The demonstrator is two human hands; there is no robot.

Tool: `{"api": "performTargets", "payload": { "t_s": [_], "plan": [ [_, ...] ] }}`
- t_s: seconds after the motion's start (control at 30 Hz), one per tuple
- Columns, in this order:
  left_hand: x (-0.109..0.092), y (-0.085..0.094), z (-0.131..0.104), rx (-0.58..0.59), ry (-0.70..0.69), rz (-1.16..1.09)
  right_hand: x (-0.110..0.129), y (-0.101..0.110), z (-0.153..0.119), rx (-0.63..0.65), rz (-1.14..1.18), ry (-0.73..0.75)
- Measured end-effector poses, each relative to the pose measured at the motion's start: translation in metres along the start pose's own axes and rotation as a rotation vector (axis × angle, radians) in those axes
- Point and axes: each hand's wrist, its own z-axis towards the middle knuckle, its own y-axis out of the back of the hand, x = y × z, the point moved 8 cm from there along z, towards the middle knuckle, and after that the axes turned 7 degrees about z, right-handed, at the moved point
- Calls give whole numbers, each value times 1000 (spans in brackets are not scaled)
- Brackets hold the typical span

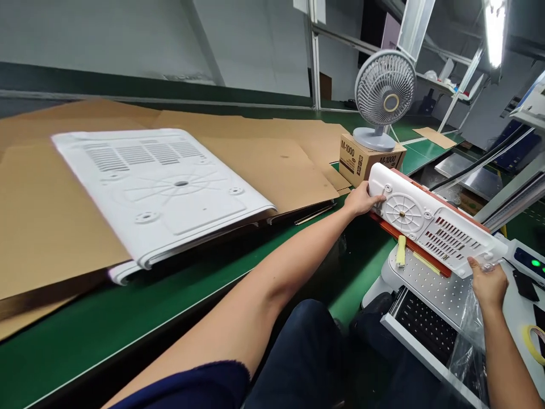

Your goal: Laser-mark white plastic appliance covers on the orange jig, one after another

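Observation:
A white plastic panel (430, 224) with a round ribbed boss and vent slots is tilted towards me at the right, between my two hands. My left hand (363, 200) grips its left end, thumb over the top face. Around the opposite corner, my right hand (489, 281) is closed with its thumb on the edge. An orange-red board (419, 250) shows beneath and behind the panel; whether they touch is unclear. To the left, a similar larger white vented panel (183, 184) lies on cardboard sheets (293, 176), with more layers visible under its near edge.
A fan (385, 94) stands on an M-1000 box (353, 162) on the green bench (238, 295). Below the held panel are a perforated metal plate (443, 281) with yellow strips, a keyboard (428, 326) and clear plastic film (470, 341). A tape roll (532, 343) lies at far right.

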Motion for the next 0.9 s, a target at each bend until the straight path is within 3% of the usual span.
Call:
{"api": "performTargets", "payload": {
  "t_s": [0.13, 0.23, 0.37, 0.47, 0.53, 0.6, 0.7, 0.8, 0.9],
  "plan": [
    [10, -10, -28, 57, 22, 154, 1, 12, -1, 106, -12, -160],
    [41, -27, -74, 86, -1, 130, 9, 51, -16, 80, 70, -120],
    [111, -67, -166, 207, 5, 112, 17, 126, -70, 155, 377, -107],
    [161, -100, -244, 352, -6, 213, 13, 181, -121, 232, 596, -258],
    [189, -122, -294, 471, 8, 283, -4, 203, -151, 244, 618, -370],
    [207, -141, -338, 572, 1, 372, -33, 206, -178, 258, 567, -448],
    [213, -161, -384, 641, -146, 553, -91, 183, -214, 272, 378, -470],
    [213, -171, -403, 670, -248, 644, -138, 156, -234, 221, 134, -382],
    [214, -173, -403, 703, -242, 629, -153, 139, -233, 152, 39, -265]
  ]
}}
